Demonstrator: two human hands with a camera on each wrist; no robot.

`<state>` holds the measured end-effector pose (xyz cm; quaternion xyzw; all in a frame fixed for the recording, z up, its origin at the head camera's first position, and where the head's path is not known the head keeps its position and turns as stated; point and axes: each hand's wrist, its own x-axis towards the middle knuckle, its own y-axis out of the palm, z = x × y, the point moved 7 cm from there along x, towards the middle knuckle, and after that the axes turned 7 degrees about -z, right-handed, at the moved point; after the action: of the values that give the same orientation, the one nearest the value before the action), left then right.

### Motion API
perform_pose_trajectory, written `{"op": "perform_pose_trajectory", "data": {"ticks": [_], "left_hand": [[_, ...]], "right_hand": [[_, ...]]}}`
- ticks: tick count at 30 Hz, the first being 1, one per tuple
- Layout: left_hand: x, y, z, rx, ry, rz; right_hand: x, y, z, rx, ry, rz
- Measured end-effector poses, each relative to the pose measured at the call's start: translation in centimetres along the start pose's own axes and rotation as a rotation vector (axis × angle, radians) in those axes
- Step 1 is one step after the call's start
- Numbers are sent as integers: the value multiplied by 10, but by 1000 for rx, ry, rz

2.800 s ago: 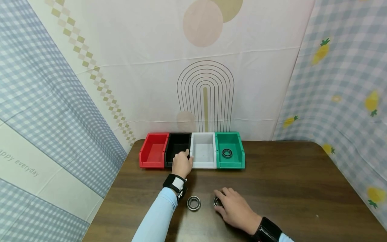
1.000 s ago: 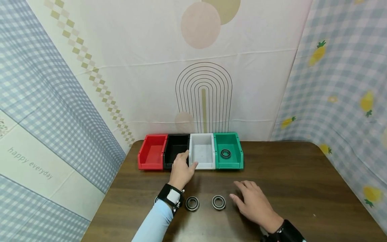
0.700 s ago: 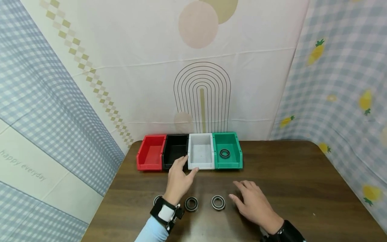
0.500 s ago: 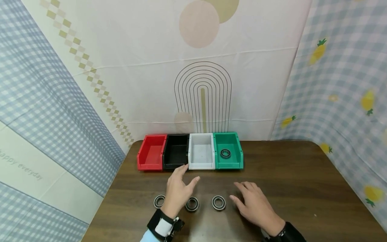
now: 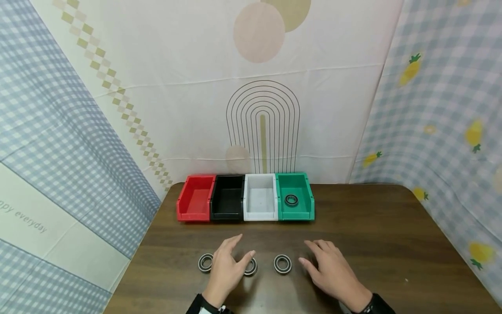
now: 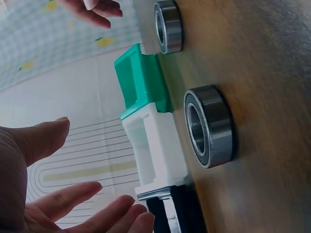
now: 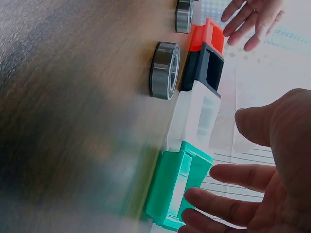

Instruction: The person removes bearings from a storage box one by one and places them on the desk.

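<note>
My left hand [image 5: 227,270] hovers over the table with thumb and fingers spread and nothing in its grasp. It partly covers the middle ball bearing [image 5: 251,267], a steel ring with a dark seal. Just left of that hand lies another bearing [image 5: 205,263]. A third bearing [image 5: 283,264] lies flat between the hands. To its right, my right hand [image 5: 331,270] is held with relaxed fingers and holds nothing. In the left wrist view, one bearing [image 6: 211,127] appears close by on the wood, apart from the fingers.
A row of joined bins stands at the table's back edge: red [image 5: 196,198], black [image 5: 227,198], white [image 5: 260,198] and green [image 5: 306,209]. One more bearing [image 5: 291,200] lies inside the green bin. A patterned cloth [image 5: 333,109] hangs behind the wooden table [image 5: 372,235].
My left hand has drawn back from the black bin to the bearings on the table. Earlier, my right hand let go of the bearing and moved right; it has hardly moved since.
</note>
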<state>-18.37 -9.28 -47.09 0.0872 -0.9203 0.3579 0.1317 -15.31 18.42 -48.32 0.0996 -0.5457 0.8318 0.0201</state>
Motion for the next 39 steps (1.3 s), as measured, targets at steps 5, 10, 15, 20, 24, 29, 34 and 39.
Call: {"op": "perform_pose_trajectory", "data": {"ticks": [5,10,15,20,24,29,34,39], "left_hand": [[1,0,0,-6,-9,9],[6,0,-5,-18,9,7],[9,5,-11,-39,24,6],[9,12,-18,-52,24,19],[13,16,-29,-67,53,24],[19,19,-46,-89,83,30],[28,27,-60,-118,87,66],[34,38,-61,-89,66,89]], "right_hand": [[1,1,1,3,-5,-1],[2,1,1,1,1,-1],[1,1,-2,4,8,-2],[-3,2,-3,5,17,13],[-4,0,-3,8,13,-4],[-3,-3,-2,2,-9,-47],[-2,-3,-2,-2,-11,-50],[-2,-1,-2,5,-4,-28]]}}
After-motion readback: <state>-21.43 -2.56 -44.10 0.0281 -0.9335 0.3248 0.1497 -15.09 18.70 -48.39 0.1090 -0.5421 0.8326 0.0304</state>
